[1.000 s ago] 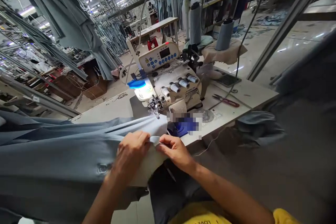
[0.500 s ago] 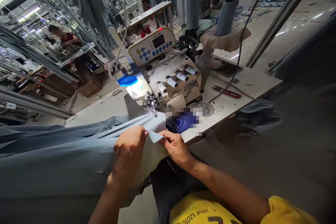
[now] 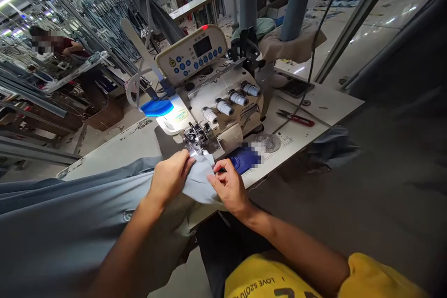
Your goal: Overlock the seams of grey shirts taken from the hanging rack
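Grey-blue fabric: laid at the front edge of the desk, its near end brought up to the presser foot, the rest draped off to the left.
Left hand: placed just beside the presser foot; the fabric is held between thumb and fingers.
Right hand: curled at the fabric's right edge, thumb and forefinger narrowly parted; whether cloth is pinched there cannot be told.
Overlock machine: set behind both hands, its front lit, and topped by a tilted control panel.
Red-handled snips: left lying to the machine's right.
Clear round dish: placed between the snips and a partly pixelated blue item.
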The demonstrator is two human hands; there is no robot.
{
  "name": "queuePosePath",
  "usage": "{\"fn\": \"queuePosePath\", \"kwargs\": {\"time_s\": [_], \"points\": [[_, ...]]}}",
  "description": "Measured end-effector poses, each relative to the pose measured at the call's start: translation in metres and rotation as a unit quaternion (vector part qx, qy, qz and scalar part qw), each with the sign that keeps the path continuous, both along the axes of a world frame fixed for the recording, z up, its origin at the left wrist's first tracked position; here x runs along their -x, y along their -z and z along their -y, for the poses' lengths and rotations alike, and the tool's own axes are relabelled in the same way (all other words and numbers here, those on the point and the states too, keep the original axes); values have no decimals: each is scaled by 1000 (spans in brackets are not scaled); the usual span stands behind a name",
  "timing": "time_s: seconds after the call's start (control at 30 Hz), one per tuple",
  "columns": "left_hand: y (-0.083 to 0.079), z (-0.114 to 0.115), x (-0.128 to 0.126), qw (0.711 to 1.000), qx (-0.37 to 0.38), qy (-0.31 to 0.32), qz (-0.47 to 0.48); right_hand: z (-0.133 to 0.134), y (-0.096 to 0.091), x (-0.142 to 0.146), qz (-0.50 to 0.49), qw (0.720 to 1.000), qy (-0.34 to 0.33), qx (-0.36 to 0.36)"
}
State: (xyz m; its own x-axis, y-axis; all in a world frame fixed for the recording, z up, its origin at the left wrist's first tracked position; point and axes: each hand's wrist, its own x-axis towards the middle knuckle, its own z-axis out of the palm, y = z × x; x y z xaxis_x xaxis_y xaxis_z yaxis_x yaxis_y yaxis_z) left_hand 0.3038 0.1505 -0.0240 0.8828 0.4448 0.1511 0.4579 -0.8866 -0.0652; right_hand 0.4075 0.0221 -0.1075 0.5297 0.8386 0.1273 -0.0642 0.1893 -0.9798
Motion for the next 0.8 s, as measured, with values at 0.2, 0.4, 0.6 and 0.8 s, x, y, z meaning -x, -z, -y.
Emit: {"fn": "queuePosePath", "kwargs": {"time_s": [0.2, 0.4, 0.6, 0.8], "points": [[-6, 24, -3, 989, -47, -90, -108, 16, -8, 0, 60, 998, 2, -5], [-18, 31, -15, 973, -24, -148, -173, 17, -14, -7, 109, 993, 20, -35], [-25, 34, -22, 968, -38, -147, -197, 12, -17, -13, 108, 994, -4, -14], [-25, 29, -29, 964, -56, -153, -210, 0, -30, -22, 63, 998, -21, 15]]}}
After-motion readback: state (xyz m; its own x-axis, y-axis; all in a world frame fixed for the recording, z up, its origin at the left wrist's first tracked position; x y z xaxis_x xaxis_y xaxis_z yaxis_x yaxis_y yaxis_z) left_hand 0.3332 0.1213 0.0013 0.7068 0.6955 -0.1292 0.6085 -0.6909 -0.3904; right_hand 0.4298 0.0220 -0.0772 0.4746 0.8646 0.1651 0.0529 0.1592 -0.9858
